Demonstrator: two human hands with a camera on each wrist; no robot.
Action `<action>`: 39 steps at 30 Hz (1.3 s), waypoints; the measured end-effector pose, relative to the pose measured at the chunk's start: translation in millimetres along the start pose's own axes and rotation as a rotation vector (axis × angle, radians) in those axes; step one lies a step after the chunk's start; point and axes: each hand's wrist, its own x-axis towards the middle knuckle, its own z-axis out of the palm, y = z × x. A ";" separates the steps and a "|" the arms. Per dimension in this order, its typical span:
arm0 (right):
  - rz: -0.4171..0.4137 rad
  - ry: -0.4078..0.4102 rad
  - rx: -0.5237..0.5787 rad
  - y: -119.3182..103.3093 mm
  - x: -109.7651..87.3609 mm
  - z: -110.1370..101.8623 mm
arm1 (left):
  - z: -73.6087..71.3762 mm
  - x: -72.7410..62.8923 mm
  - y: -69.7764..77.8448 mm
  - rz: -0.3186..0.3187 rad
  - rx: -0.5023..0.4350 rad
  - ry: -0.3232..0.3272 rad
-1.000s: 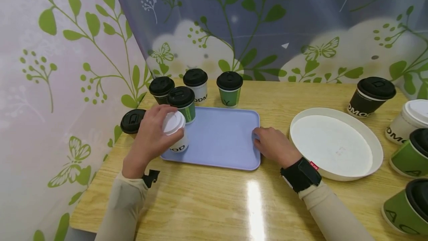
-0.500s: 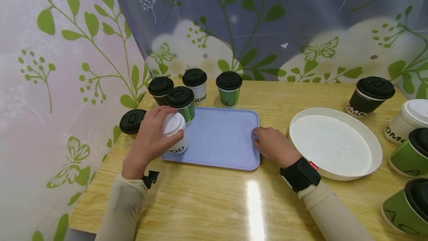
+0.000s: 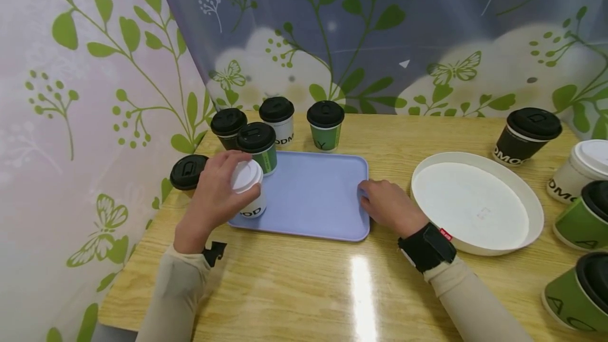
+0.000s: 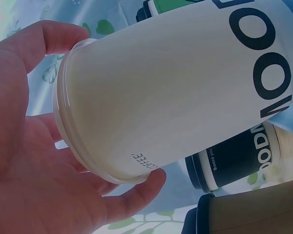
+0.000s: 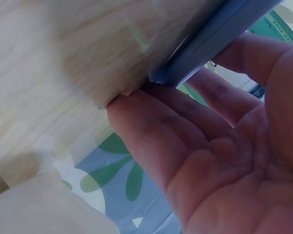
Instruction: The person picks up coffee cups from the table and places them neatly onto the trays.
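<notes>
White-lidded paper cup [image 3: 249, 190] standing on the near-left corner of a lilac tray [image 3: 313, 199], toward the left edge of the tabletop [image 3: 304, 289]. Gripped near the lid by the left hand [image 3: 216, 194], thumb and fingers curled round its rim; same clasp plain in the left wrist view [image 4: 151, 97]. Right hand [image 3: 387, 207] resting at the tray's right edge, fingers against the rim and relaxed, pinching nothing. Just behind the held cup, a green cup with black lid [image 3: 258, 146] on the tray's far-left corner. Three more black-lidded cups [image 3: 277, 117] beyond, near the far-left corner of the tabletop. Another dark lid [image 3: 187, 171] at the left edge. Round white tray [image 3: 534, 199] right of the lilac one, more cups [image 3: 524, 136] along the right edge.
</notes>
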 end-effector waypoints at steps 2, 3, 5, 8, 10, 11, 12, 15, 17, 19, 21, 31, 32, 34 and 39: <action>0.000 0.004 0.000 0.0 -0.1 0.1 | 0.3 0.2 -0.6 0.002 0.000 -0.002; 0.000 0.006 0.000 0.1 -0.2 0.0 | 0.4 0.3 -0.9 0.004 0.000 -0.003; -0.003 0.009 0.000 0.3 -0.2 0.1 | 0.8 0.8 -1.5 0.008 -0.001 -0.003; -0.002 0.008 -0.001 0.8 0.4 -0.2 | 1.1 1.5 -2.1 0.008 -0.002 -0.004; -0.001 0.006 -0.001 0.7 0.8 -0.6 | 1.3 1.7 -2.4 0.006 -0.004 -0.006; -0.001 0.005 -0.001 0.5 0.8 -0.9 | 1.5 1.7 -2.5 0.005 -0.004 -0.007; 0.000 0.004 -0.002 0.2 0.7 -1.1 | 1.6 1.7 -2.5 0.003 -0.005 -0.009; 0.001 0.004 -0.004 -1.0 0.2 -1.9 | 1.9 1.8 -2.5 -0.003 -0.008 -0.019; 0.005 0.003 -0.006 -1.4 0.3 -2.1 | 2.1 1.9 -2.3 -0.007 -0.008 -0.025; 0.007 0.001 -0.008 -1.7 0.6 -2.2 | 2.2 1.8 -2.1 -0.008 -0.006 -0.030; 0.010 -0.002 -0.009 -1.7 1.0 -2.2 | 2.0 1.6 -2.1 -0.008 -0.002 -0.030; 0.019 -0.016 -0.003 0.0 0.9 -1.6 | 2.9 1.9 -3.7 0.008 0.001 -0.031; 0.021 -0.017 -0.002 0.1 1.0 -1.2 | 2.9 1.5 -3.8 0.011 0.001 -0.030; 0.021 -0.019 0.000 0.1 1.0 -0.6 | 2.8 0.7 -4.2 0.014 0.001 -0.029; 0.016 -0.017 -0.003 -0.4 0.9 -0.2 | 2.1 -1.4 -4.0 0.005 0.000 -0.042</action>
